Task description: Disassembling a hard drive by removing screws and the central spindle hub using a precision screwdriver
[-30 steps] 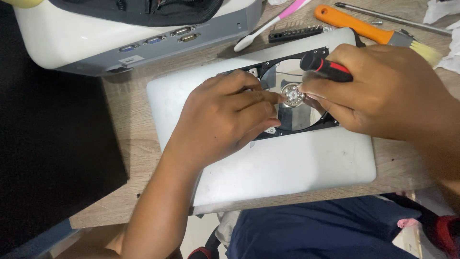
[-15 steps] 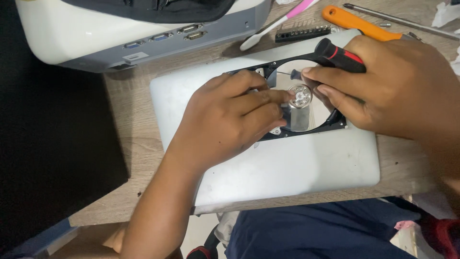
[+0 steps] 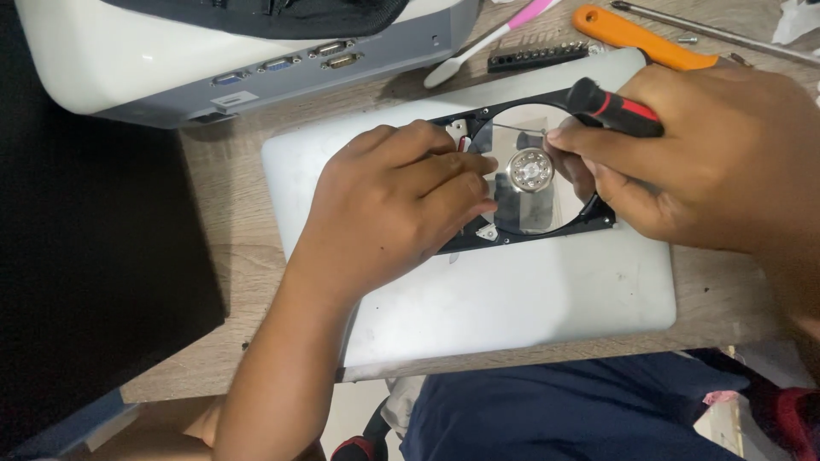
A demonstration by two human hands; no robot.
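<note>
An opened hard disk drive (image 3: 540,224) with a black frame and a mirror-like platter lies on a closed silver laptop (image 3: 512,299). My left hand (image 3: 393,205) rests flat on the drive's left half, fingers pressing it down. My right hand (image 3: 700,154) grips a small black and red screwdriver (image 3: 615,107); its thin shaft crosses over the platter above the round metal hub (image 3: 530,168). The drive's left part is hidden under my left hand.
A white and grey projector-like device (image 3: 239,51) sits at the back left. Behind the laptop lie a pink and white toothbrush (image 3: 487,43), a black strip of screwdriver bits (image 3: 536,56), an orange-handled tool (image 3: 641,38) and a long metal rod (image 3: 717,32). The wooden table edge runs along the front.
The right hand has tilted the screwdriver flatter, so its thin shaft now shows over the platter. The left hand has stayed on the drive.
</note>
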